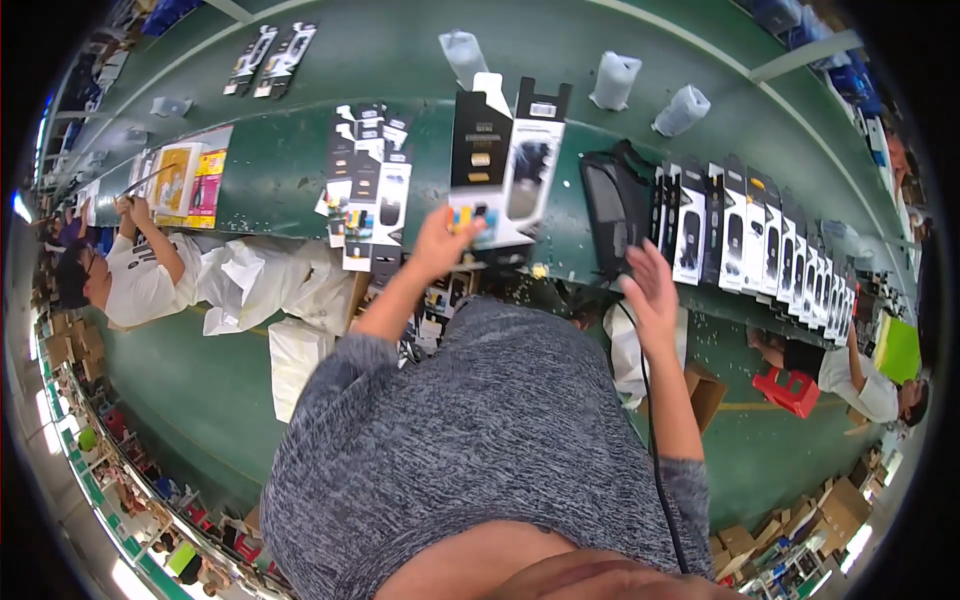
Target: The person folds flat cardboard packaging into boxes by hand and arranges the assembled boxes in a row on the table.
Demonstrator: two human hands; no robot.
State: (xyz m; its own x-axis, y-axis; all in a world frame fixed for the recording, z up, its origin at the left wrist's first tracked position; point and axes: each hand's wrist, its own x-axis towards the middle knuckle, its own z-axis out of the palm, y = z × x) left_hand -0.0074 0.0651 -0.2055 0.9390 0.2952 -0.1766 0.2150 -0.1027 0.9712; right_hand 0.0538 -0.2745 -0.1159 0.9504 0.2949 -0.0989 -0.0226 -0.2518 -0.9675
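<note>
My left hand (445, 240) grips a black-and-white printed carton (530, 170) by its lower left corner, fingers closed on it. The carton stands with its top flaps raised and shows a dark product picture on the white face. To the right, my right hand (652, 290) is raised beside the lower end of a long black object (608, 205), perhaps a case or pouch. That hand's fingers look spread, with nothing seen in them; whether a fingertip touches the black object is hard to tell.
Flat printed cartons (365, 190) lie stacked on the green table to the left. A row of upright boxes (735, 225) lines the right side. Items in clear wrap (615, 80) sit on the far belt. Co-workers sit at both sides. A cable (652, 440) hangs by my right arm.
</note>
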